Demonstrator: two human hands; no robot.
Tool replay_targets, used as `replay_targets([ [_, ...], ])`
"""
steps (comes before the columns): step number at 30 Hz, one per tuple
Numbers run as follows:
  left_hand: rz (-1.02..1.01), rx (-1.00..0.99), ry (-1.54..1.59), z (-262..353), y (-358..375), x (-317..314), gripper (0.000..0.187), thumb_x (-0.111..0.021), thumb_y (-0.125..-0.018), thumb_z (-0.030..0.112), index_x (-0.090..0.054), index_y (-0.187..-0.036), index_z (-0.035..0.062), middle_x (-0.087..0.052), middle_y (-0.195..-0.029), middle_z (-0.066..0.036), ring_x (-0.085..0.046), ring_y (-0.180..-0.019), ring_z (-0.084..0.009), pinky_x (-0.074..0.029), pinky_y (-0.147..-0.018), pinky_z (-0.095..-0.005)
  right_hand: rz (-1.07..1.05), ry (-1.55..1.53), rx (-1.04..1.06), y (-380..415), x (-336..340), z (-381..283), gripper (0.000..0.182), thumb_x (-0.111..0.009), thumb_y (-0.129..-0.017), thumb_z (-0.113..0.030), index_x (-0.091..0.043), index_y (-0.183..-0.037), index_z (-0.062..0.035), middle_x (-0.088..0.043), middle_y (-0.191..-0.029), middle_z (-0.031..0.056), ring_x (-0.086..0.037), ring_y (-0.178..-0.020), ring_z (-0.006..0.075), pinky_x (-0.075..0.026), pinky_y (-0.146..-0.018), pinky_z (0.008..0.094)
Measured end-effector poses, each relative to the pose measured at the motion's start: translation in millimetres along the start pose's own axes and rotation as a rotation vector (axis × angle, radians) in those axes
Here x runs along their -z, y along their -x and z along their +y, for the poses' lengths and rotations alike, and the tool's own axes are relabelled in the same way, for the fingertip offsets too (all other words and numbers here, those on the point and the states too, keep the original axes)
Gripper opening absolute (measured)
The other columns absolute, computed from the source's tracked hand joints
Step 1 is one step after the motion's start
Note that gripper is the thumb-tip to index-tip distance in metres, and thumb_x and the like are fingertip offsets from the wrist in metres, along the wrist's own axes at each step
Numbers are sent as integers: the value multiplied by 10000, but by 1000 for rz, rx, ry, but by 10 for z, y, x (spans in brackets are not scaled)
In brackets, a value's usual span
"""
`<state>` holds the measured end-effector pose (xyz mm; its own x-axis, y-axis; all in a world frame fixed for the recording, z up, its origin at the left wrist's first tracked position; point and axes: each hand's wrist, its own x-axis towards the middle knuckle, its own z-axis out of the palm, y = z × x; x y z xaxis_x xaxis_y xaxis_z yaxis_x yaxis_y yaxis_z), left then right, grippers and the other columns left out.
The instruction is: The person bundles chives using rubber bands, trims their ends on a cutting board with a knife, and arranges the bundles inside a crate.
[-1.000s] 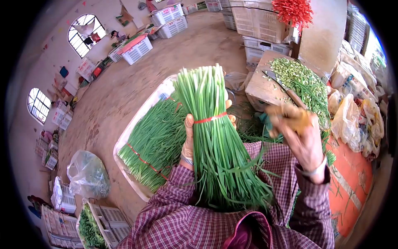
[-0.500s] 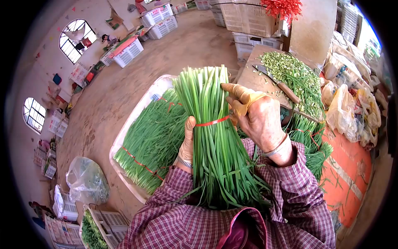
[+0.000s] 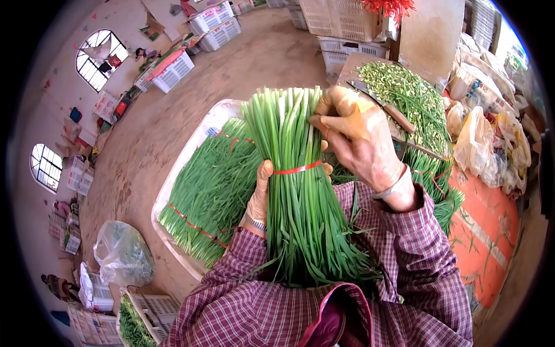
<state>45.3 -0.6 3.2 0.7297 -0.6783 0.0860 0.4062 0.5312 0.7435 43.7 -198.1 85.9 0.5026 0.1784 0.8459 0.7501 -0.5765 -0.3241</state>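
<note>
A thick bundle of garlic chives (image 3: 295,202) stands upright in front of my chest, pale cut ends up and green leaves hanging down. A red band (image 3: 298,169) circles it. My left hand (image 3: 261,191), in a thin glove, wraps the bundle from behind at the band, with its thumb on the left side and fingertips showing on the right. My right hand (image 3: 361,139), with yellowish finger coverings, has its fingers curled in a pinch against the upper right edge of the stalks. What lies between those fingertips is hidden.
A white crate (image 3: 167,222) of banded chives is at left. On the right, a board (image 3: 352,65) bears chopped pieces and a knife (image 3: 386,107), beside plastic bags (image 3: 485,144). More banded chives (image 3: 433,185) lie below the board. A bagged bundle (image 3: 122,254) sits on the floor.
My right hand has moved up slightly, and its extended index finger has curled into a pinch at the bundle's edge. My left hand keeps its hold on the chives.
</note>
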Motion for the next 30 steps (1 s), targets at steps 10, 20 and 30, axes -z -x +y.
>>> replay_targets([
  [10,-67,-5,159,-131,-98,85,1081,-703,-782,747,-390,-1499,2,-586,-1331,-172,-671,-1074,-270,-624,-869,-397,137,-61,-55,36,-35,182,141,-685,-908,-102,-714,-848,23,-710,-1055,118,-705,-829,263,-560,-702,368],
  [20,135,-62,-50,-154,-60,451,844,-768,-819,616,-574,-1313,-40,-672,-1201,-122,-671,-1045,-164,-577,-913,-315,-23,-53,-79,657,-95,-57,87,-717,-840,19,-691,-762,-9,-722,-901,67,-673,-712,165,-558,-606,282],
  [30,171,-133,-191,-119,-310,234,660,-793,-844,367,-563,-1350,10,-670,-1227,-108,-669,-1053,-188,-574,-949,-351,128,-218,-323,138,507,-74,176,-693,-925,-43,-699,-1059,70,-704,-1117,119,-672,-889,188,-546,-827,303],
])
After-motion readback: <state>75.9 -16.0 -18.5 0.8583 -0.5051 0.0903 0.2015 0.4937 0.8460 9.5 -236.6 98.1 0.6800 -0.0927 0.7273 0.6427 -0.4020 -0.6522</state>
